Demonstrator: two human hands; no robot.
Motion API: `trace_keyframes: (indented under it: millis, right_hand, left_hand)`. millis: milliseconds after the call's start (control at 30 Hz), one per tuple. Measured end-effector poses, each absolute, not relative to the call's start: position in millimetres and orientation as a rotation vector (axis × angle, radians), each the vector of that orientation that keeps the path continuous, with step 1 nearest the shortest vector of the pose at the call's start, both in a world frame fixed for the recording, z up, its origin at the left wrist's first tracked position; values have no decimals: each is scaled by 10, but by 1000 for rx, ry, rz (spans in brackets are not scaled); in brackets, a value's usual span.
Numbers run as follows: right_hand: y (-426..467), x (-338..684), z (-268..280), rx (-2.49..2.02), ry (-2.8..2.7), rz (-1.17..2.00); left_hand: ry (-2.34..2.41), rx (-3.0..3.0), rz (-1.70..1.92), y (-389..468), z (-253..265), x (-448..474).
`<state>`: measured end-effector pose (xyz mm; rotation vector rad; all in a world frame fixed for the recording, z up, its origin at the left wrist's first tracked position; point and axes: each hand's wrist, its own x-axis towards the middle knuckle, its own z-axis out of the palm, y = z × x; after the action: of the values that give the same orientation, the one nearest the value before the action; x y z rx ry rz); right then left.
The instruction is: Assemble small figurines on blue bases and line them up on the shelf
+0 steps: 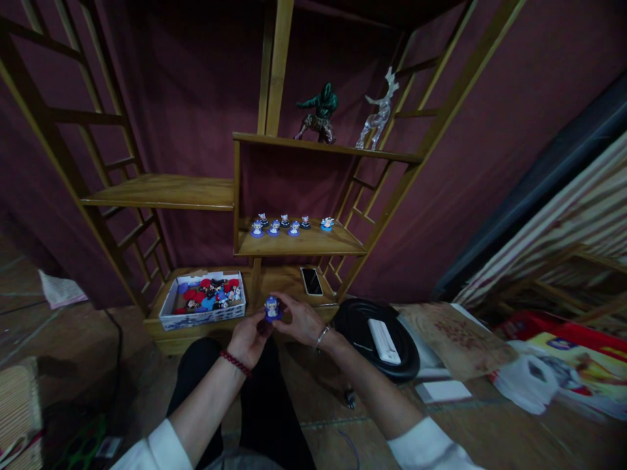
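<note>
A small purple-and-white figurine [272,308] is held upright between my two hands, above my lap and in front of the lowest shelf. My left hand [249,336] pinches it from the left, near its base. From the right, the thumb and fingers of my right hand [301,321] close on its side. Close by on the left, a white box [196,320] holds many small red, blue, black and purple figurines. On the middle shelf [304,246], several similar purple figurines [275,228] stand in a front row, with darker-based ones behind and a blue-based figurine [327,224] at the right.
A phone [312,281] lies on the lowest shelf. Higher up stand a dark green figure [321,114] and a clear deer statue [378,114]. To the right on the floor are a coiled black hose [350,316], a white power strip [385,341] and a plastic bag [526,382].
</note>
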<state>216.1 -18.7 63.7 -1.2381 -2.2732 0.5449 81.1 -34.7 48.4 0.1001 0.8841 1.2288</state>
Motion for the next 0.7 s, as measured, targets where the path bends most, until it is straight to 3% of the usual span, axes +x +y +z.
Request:
trace_keyframes:
  millis: [700]
  right_hand:
    - [163, 2437, 582, -1120, -1909, 654]
  left_hand:
    - [865, 217, 1288, 18, 727, 1126]
